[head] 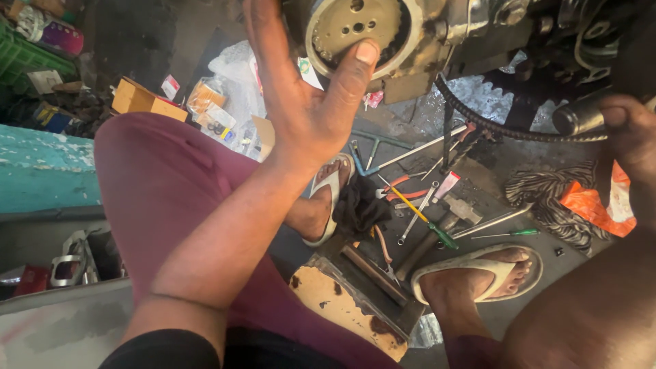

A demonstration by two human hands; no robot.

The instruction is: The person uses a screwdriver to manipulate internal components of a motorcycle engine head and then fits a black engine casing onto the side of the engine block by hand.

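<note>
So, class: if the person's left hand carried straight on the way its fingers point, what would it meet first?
The left hand points up toward the engine. Its thumb already rests on the round toothed wheel, so the fingers would probably meet the engine casing beside that wheel first. Depth is hard to judge here.

Round toothed metal sprocket [353, 26] sits face-out on the engine [444, 34].

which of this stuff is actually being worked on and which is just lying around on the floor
In hand:
- left hand on the round engine wheel
- right hand by the metal pipe

Lying about:
- screwdrivers
- hammer
- orange cloth
- cardboard box
</note>
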